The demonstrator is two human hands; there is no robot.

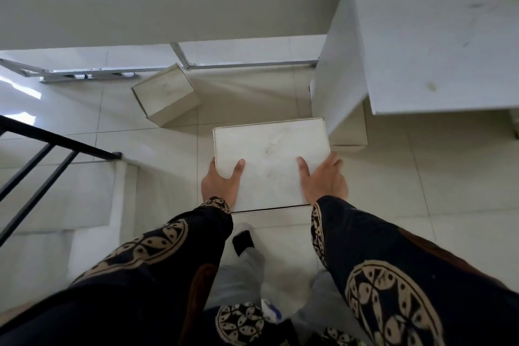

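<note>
I hold a flat white cardboard box [271,160] in front of me above the tiled floor. My left hand [220,181] grips its left edge, thumb on the lid and fingers wrapped under the side. On the right edge my right hand [325,180] grips it the same way, thumb on top. Both sleeves are dark with a tan pattern. The box's underside is hidden.
A second white box [165,94] lies tilted on the floor ahead left. A white table [432,36] stands at the right with another box [349,132] under it. Metal frame bars [179,55] run along the wall. A black stair railing [42,146] is at left.
</note>
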